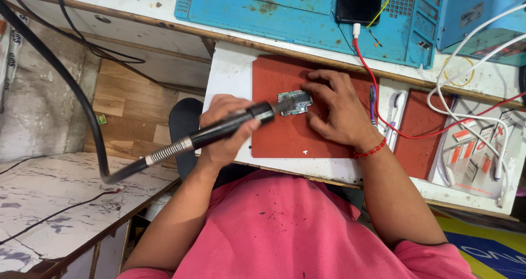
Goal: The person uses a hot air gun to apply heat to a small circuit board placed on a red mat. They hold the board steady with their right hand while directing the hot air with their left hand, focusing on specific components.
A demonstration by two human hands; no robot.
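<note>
My left hand (227, 128) grips a black hot-air wand (230, 125) with a metal spring collar and a thick black hose trailing left. Its metal nozzle points at a small green circuit board (295, 102) lying on a red-brown mat (285, 136). My right hand (337, 110) rests flat on the mat with its fingertips pressing the right side of the board.
A blue work mat (285, 10) lies beyond, with a black phone (359, 2) plugged into a red cable (378, 87). A second red mat (419, 142), a toothbrush (393, 112), white cables (466, 87) and a tray of small packets (474, 153) sit at right. A marble ledge (55, 202) is at left.
</note>
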